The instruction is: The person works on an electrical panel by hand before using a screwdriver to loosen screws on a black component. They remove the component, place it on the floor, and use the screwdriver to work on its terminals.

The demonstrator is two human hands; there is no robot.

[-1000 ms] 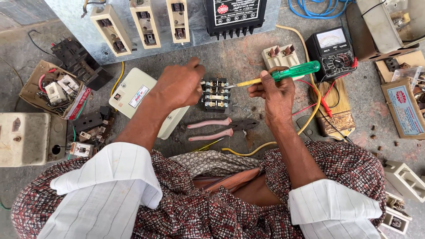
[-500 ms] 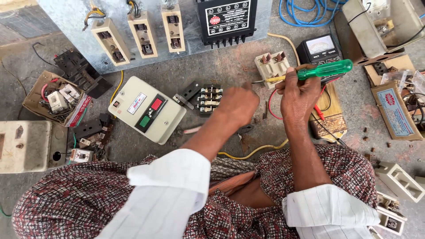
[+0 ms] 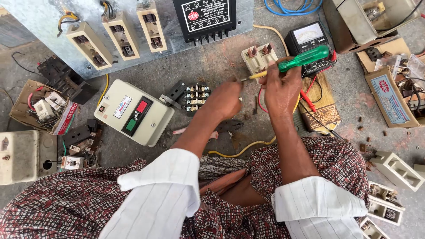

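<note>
Head view — right hand (image 3: 281,88) grips a green-handled screwdriver (image 3: 292,63); left hand (image 3: 226,99), fingers curled — contents unclear — beside a black contactor block (image 3: 195,98).

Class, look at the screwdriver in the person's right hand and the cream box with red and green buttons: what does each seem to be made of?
Screwdriver: the handle looks like translucent green plastic, glossy with a highlight; the shaft wears a yellow sleeve, probably insulation, with a bare metal tip. The right hand holds it.
Cream box: smooth, evenly painted, with crisp folded edges, so likely painted sheet metal, though moulded plastic is possible.

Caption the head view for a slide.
Right hand holds a green-handled screwdriver; left hand hovers beside a black contactor block on the concrete floor.
</note>
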